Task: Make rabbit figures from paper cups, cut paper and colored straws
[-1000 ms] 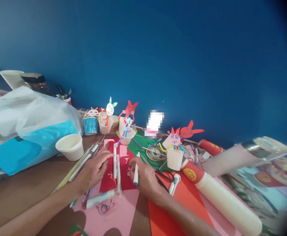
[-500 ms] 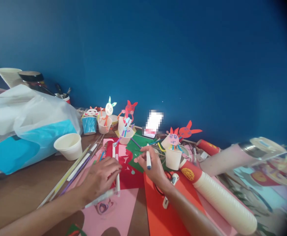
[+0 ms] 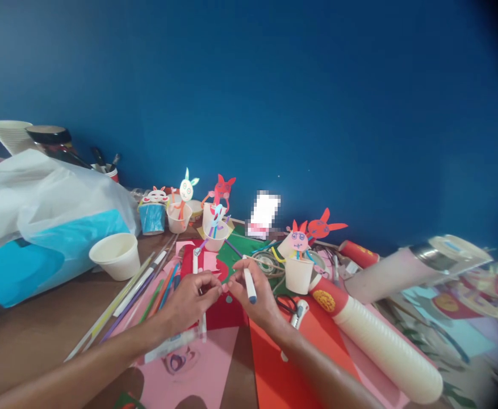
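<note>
My right hand (image 3: 257,292) is closed round a white marker (image 3: 249,284) with a blue end, its tip pointing down. Between that hand's thumb and forefinger is a small pink paper piece (image 3: 226,288). My left hand (image 3: 198,295) meets it from the other side, thumb and forefinger pinched at the piece's edge. Both hands are above a red paper sheet (image 3: 231,315) with pink scraps on it. Beneath the left hand, a white stick-like item (image 3: 202,326) and a clear plastic packet (image 3: 172,345) lie partly covered.
Paper cups with animal-faced figures, such as a pink one (image 3: 300,240), stand at the back. A stack of cups (image 3: 385,338) lies right, by orange paper (image 3: 283,375). An upright white cup (image 3: 116,257) and coloured pipe cleaners (image 3: 127,301) are left. A lit phone (image 3: 263,213) leans behind.
My left hand has moved right and up, so its fingertips now meet those of my right hand at the pink piece. The right hand, still with the marker, has shifted slightly left.
</note>
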Available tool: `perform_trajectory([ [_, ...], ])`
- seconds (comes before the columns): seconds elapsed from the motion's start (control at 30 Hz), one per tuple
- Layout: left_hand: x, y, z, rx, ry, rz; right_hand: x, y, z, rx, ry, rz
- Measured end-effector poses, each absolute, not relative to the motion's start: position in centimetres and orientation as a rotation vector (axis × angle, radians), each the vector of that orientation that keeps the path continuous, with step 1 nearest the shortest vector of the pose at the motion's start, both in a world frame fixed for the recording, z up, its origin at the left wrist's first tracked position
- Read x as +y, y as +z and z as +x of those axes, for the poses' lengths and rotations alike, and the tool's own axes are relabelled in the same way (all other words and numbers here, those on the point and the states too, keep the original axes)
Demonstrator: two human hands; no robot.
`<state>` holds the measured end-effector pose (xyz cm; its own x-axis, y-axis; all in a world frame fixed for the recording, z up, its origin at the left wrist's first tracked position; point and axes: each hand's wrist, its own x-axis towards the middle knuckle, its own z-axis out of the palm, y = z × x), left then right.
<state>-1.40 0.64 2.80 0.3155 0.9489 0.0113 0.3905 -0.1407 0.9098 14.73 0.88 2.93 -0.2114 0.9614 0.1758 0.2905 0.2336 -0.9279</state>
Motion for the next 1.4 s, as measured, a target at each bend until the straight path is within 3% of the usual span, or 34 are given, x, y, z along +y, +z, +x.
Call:
perform_trajectory([
  [0.23,0.7,2.5,-2.0,1.254,0.632,1.859,0.7,2.6,15.1,-2.025,0.848,-1.205],
  [0.43,-2.1,2.0,-3.6,1.259,0.773,2.393,0.1,1.7,15.1,-2.496,0.500,-1.450],
  [0.87,-5.3,0.0,-1.3,1.131,0.482,2.589,-0.2,1.9,14.6,-2.650,0.263,-1.639],
  [1.23,-5.4,-0.2,-1.1,1.176,0.441,2.649,0.2,2.7,15.1,-2.591,0.349,-1.596],
  [1.4,-5.5,-0.8,-1.0,1.213,0.458,2.693,0.8,5.4,16.6,-2.186,0.817,-1.264],
])
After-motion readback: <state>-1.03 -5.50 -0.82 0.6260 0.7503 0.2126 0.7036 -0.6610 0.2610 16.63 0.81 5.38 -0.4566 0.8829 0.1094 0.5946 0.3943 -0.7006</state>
